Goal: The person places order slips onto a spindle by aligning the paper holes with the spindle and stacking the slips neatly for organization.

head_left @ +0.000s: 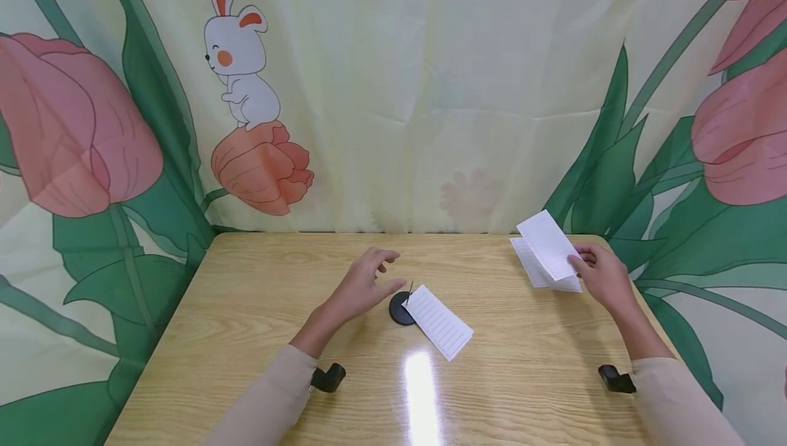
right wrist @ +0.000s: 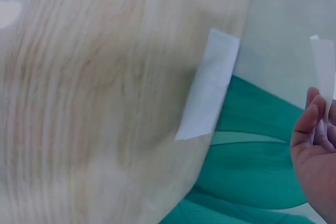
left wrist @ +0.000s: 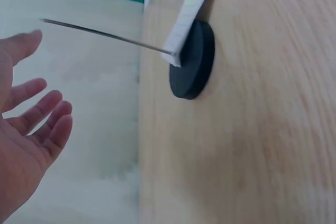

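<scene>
A bill spike with a round black base [left wrist: 197, 61] and a thin upright metal pin [left wrist: 105, 34] stands mid-table. A lined paper slip [head_left: 439, 323] is impaled low on the pin, lying partly over the base and partly over the table. Just left of the spike, my left hand [head_left: 364, 285] hovers with its fingers loosely spread, touching nothing. At the right, my right hand [head_left: 599, 272] pinches another paper slip [head_left: 547, 244] by its edge, raised above the table. Under it, at the table's far right, lies a further white slip [right wrist: 210, 85], partly hidden in the head view.
The light wooden table [head_left: 277, 309] ends at a curtain [head_left: 399, 91] printed with tulips and a rabbit. Bright glare [head_left: 421, 398] falls on the table's front middle. Black wrist cameras [head_left: 328, 378] sit at both sleeves.
</scene>
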`<state>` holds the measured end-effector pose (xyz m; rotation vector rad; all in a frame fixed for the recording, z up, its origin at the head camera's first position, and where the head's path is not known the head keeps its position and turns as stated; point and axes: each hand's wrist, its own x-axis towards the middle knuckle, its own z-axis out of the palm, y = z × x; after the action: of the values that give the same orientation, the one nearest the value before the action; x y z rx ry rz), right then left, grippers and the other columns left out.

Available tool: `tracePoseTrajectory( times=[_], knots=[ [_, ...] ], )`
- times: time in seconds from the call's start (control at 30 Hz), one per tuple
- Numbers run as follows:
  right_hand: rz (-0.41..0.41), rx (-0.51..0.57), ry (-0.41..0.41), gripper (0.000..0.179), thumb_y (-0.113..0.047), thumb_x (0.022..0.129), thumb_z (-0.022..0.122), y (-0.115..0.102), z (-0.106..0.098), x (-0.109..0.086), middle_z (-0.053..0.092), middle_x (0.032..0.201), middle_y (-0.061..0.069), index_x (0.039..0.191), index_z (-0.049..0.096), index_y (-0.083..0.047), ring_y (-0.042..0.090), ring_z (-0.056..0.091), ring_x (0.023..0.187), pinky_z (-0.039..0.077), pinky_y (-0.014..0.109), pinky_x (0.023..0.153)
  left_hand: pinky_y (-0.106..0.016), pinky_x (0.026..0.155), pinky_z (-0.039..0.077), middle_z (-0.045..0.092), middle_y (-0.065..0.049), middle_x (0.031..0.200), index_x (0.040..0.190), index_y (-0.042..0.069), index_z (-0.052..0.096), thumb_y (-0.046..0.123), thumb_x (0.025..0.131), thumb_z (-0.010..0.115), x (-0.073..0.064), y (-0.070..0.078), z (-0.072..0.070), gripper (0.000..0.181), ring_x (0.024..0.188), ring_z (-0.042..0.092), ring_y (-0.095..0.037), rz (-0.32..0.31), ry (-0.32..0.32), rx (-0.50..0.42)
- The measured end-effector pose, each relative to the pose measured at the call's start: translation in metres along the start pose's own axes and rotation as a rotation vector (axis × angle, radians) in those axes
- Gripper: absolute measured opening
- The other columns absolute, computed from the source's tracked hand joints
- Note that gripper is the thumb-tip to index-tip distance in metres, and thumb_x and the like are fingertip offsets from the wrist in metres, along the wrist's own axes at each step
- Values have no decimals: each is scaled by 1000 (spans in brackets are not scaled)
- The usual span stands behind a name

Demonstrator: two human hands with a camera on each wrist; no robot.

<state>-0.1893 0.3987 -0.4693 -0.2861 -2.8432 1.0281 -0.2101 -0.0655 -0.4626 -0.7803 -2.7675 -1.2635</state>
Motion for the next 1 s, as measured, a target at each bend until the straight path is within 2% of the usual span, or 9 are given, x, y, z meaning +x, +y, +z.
tracePoseTrajectory(
  times=[0.07, 0.33, 0.63, 0.83, 1.0],
  knots=[
    [-19, 5, -2, 44, -26, 108, 55, -7, 0, -2, 63, 121, 31, 136, 53, 8, 37, 65, 99, 49, 12, 65, -42, 88, 56, 63, -13, 129, 137, 6, 62, 25, 95, 77, 2, 3, -2, 48, 108, 64, -31, 7, 14, 7],
    [-119, 22, 10, 38, -21, 106, 60, -38, -1, -13, 67, 114, 27, 132, 58, 7, 31, 64, 90, 50, 15, 63, -45, 90, 56, 65, -13, 130, 137, 6, 62, 25, 99, 71, 14, 14, -8, 43, 110, 64, -30, 35, 27, -6],
    [-235, 51, 6, 34, -17, 105, 62, -70, 2, -24, 69, 112, 25, 130, 59, 6, 28, 64, 92, 50, 9, 69, -45, 91, 57, 67, -11, 126, 133, 6, 64, 24, 102, 68, 35, 32, -11, 37, 110, 65, -30, 96, 40, -33],
    [-292, 56, -16, 30, -13, 103, 64, -89, 9, -30, 71, 110, 20, 127, 62, 4, 20, 64, 89, 50, 10, 71, -37, 86, 57, 71, -7, 117, 130, 5, 67, 22, 103, 66, 47, 40, -9, 32, 105, 66, -23, 75, 61, -103],
    [-320, 81, -51, 28, -11, 102, 65, -107, 13, -35, 70, 109, 20, 126, 62, 5, 25, 65, 90, 51, 12, 71, -32, 84, 56, 73, -5, 110, 127, 6, 70, 23, 103, 65, 56, 45, -4, 29, 98, 66, -16, 56, 71, -161]
  ],
)
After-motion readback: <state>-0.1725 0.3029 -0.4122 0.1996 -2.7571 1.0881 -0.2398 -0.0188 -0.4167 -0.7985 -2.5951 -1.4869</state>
